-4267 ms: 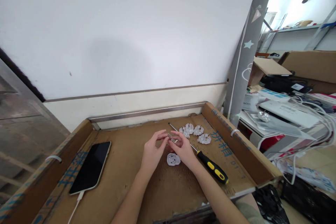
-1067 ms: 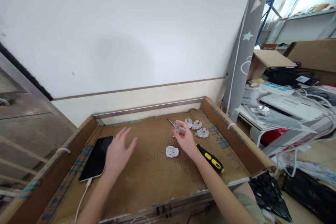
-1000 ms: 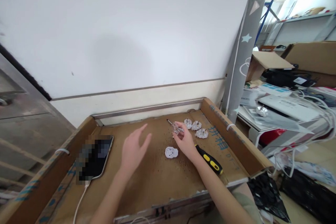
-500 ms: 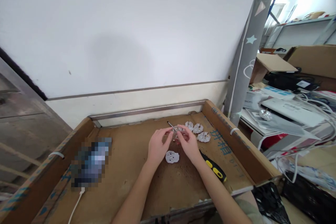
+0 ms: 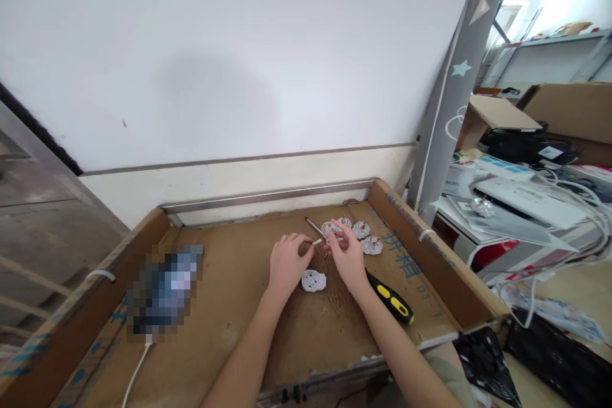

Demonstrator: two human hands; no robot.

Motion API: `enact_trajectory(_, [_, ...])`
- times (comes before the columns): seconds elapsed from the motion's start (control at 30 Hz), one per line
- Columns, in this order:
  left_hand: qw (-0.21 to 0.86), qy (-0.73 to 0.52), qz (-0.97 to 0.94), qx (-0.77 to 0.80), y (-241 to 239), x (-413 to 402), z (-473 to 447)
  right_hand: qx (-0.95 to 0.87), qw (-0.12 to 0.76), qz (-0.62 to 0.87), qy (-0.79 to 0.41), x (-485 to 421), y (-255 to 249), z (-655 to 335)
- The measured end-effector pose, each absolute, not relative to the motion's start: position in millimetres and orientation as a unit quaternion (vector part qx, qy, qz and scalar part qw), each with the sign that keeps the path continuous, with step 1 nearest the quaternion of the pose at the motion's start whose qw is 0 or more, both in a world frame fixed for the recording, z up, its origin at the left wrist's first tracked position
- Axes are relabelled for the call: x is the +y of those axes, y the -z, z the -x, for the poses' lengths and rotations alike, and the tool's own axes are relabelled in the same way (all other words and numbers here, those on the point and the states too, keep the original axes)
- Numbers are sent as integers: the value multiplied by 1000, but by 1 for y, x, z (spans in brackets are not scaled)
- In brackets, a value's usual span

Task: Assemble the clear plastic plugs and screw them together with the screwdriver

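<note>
Two hands close together over a cardboard tray (image 5: 229,306), small parts about.
Left hand (image 5: 289,262) pinches a small pale piece (image 5: 317,241); right hand (image 5: 349,259) at a clear plug part (image 5: 329,229), grip unclear. White socket piece (image 5: 313,280) lies below, between the wrists.

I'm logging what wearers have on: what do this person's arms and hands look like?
The left hand and right hand are ungloved. The left forearm and right forearm show no sleeve, watch or bracelet. Any rings are too small to tell.
</note>
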State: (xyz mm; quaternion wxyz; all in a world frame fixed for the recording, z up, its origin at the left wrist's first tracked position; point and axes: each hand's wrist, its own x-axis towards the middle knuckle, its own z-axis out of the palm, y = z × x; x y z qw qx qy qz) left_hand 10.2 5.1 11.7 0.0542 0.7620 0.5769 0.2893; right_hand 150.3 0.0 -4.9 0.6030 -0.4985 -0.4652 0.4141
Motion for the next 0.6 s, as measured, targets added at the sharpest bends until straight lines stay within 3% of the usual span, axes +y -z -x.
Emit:
enact_trajectory(0.27, [72, -473, -717, 507, -10, -1, -4, -491, 582, 485, -431, 2, 9, -148])
enact_trajectory(0.6, [-55, -382, -794, 470, -11, -4, -7, -519, 571, 465, -434, 4, 19, -147])
